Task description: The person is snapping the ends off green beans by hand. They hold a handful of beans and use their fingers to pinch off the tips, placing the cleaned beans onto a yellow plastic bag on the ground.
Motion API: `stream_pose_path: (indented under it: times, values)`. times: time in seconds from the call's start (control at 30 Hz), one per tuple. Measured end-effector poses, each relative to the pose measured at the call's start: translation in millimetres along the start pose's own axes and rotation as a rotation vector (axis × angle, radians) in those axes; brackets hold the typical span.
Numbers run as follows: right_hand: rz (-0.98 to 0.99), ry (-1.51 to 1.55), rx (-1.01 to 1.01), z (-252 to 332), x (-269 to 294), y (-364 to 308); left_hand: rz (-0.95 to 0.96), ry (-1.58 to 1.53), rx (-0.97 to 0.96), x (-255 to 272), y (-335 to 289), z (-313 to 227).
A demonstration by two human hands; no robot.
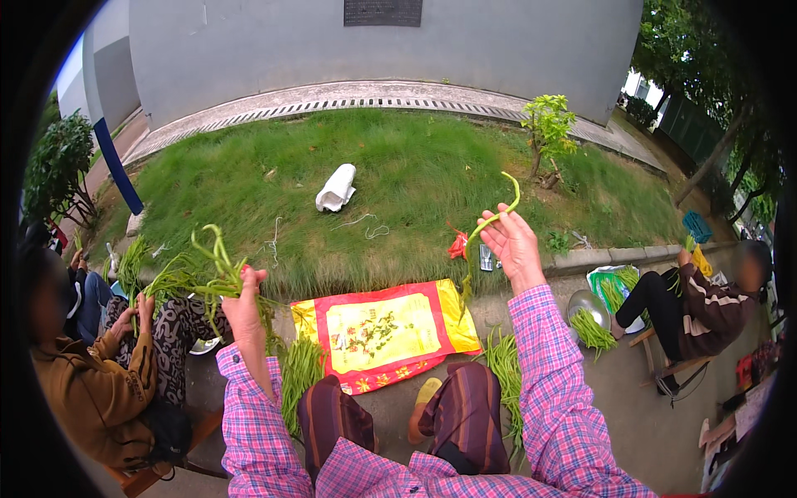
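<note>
A handful of long, thin green vegetable stalks (222,267) is gripped in the left hand (243,305), raised to the left of the lap, probably as a ready supply; one single curved yellow-green stalk (481,226) is up in the right hand (512,245), well apart from the bunch, seemingly so its whole length is plain to see.

A flat yellow plastic sack with a red border (427,325) lies on the ground before the knees; small dark-green scraps (378,334) on it suggest it serves to catch bits. Loose green piles lie within easy reach beside each leg, the left pile (302,382) and the right pile (503,365).

The left fingers are curled firmly round the bunch, thumb on top. The right fingers are fairly straight and close together, lightly pinching the lone stalk against the thumb, its lower end hanging above the sack.
</note>
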State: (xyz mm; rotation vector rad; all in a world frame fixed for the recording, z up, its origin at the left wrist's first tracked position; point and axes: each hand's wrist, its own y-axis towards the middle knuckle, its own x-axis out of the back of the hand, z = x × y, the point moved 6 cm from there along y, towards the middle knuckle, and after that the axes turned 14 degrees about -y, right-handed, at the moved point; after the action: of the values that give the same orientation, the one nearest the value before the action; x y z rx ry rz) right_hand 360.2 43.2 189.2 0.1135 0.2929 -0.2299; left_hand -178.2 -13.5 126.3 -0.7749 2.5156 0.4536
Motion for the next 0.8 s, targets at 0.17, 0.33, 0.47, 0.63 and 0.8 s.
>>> stream_pose_path:
  times: [0.17, 0.33, 0.47, 0.63, 0.8]
  values:
    - [0.093, -0.136, -0.051, -20, -56, -24, 0.137, 0.054, 0.109, -88, -42, 20]
    - [0.217, -0.216, -0.102, -54, -109, -53, 0.393, 0.118, 0.190, -140, -82, 50]
    - [0.255, -0.260, -0.155, -82, -131, -63, 0.592, 0.251, 0.254, -156, -104, 73]
    - [0.316, -0.143, -0.151, -103, -155, -67, 0.576, 0.287, 0.206, -141, -105, 95]
    - [0.360, -0.135, -0.158, -127, -147, -58, 0.390, 0.088, 0.456, -116, -98, 107]
